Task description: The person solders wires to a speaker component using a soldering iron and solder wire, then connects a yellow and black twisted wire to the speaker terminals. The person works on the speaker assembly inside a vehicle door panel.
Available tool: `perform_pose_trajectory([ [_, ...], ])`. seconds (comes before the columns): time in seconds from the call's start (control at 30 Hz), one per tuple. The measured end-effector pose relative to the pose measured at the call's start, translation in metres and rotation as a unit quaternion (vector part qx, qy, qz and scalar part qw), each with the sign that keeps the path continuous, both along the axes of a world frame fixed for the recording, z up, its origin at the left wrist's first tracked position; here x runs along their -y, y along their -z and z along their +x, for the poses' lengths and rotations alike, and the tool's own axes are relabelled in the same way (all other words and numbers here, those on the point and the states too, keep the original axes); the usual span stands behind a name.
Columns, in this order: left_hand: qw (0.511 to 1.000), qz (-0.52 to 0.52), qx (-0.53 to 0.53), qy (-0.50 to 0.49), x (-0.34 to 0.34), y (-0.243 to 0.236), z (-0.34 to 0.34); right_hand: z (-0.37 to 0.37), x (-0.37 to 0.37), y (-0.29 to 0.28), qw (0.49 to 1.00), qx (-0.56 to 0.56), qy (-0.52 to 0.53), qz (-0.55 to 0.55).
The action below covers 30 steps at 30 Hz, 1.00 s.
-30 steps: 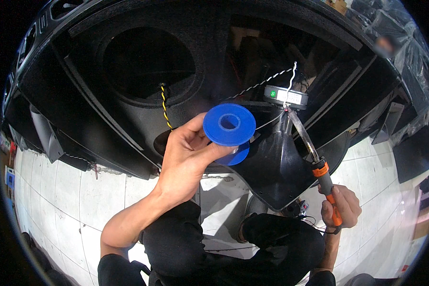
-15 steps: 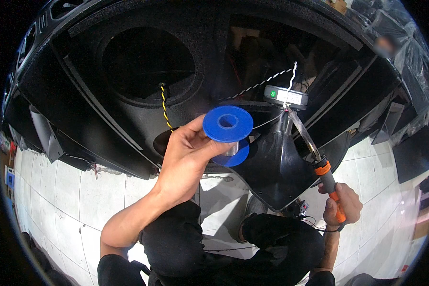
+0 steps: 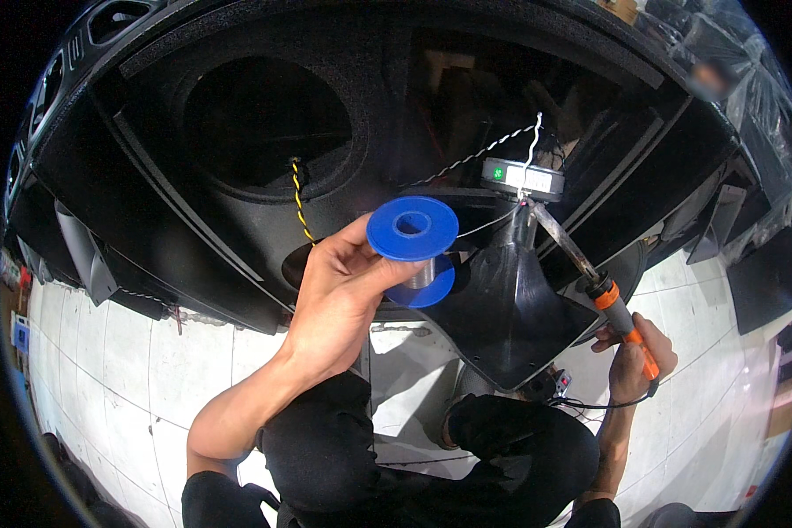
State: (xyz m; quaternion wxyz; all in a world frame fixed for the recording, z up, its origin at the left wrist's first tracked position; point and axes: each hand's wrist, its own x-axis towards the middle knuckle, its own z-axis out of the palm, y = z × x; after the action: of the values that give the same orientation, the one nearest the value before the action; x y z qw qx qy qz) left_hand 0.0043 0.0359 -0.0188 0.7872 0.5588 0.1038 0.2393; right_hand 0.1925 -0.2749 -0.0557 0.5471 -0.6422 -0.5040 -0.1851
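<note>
My left hand [image 3: 334, 299] holds a blue spool of solder wire [image 3: 412, 238], with thin silver wire running from it toward the terminal of a round driver [image 3: 524, 178]. The driver sits on a black horn [image 3: 506, 312] and has twisted white wires [image 3: 535, 132] at it. My right hand [image 3: 642, 356] grips an orange-and-black soldering iron [image 3: 620, 321], its metal tip at the driver's terminal beside the white wire. A yellow-and-black twisted wire [image 3: 302, 201] hangs from the round opening left of my left hand.
A large black speaker cabinet [image 3: 378, 88] spans the upper view, with more dark panels [image 3: 761, 273] and plastic wrapping [image 3: 757, 79] at the right. Below lie a pale tiled floor [image 3: 141, 378], a small power strip with cables [image 3: 559, 384] and my legs in black trousers.
My right hand and the iron's handle have shifted rightward and a little upward, the tip staying at the terminal. The spool has moved slightly left, and more of its wound solder shows.
</note>
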Motion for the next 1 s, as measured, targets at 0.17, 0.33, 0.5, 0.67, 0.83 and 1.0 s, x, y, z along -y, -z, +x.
perform_pose_trajectory([
  [0.17, 1.000, -0.027, 0.010, -0.004, 0.0007, 0.0002, 0.0003, -0.0068, -0.0036, -0.0036, 1.000, 0.001, 0.003, 0.002],
  [0.33, 1.000, -0.021, 0.020, 0.000, 0.0003, -0.0002, -0.0007, -0.0061, -0.0028, -0.0019, 1.000, 0.000, 0.006, 0.008],
  [0.5, 0.999, -0.027, 0.028, 0.007, 0.0002, -0.0006, -0.0002, -0.0044, -0.0008, 0.0008, 1.000, 0.001, 0.009, 0.007],
  [0.67, 1.000, -0.008, 0.019, 0.002, 0.0016, -0.0008, 0.0012, -0.0047, 0.0003, 0.0000, 1.000, 0.011, 0.018, 0.005],
  [0.83, 1.000, 0.003, 0.008, 0.001, 0.0019, -0.0013, 0.0014, -0.0048, 0.0015, -0.0011, 0.998, 0.050, 0.029, -0.004],
  [1.0, 1.000, 0.001, 0.008, 0.003, 0.0011, 0.0010, 0.0013, -0.0102, -0.0038, -0.0070, 0.999, 0.037, 0.014, -0.001],
])
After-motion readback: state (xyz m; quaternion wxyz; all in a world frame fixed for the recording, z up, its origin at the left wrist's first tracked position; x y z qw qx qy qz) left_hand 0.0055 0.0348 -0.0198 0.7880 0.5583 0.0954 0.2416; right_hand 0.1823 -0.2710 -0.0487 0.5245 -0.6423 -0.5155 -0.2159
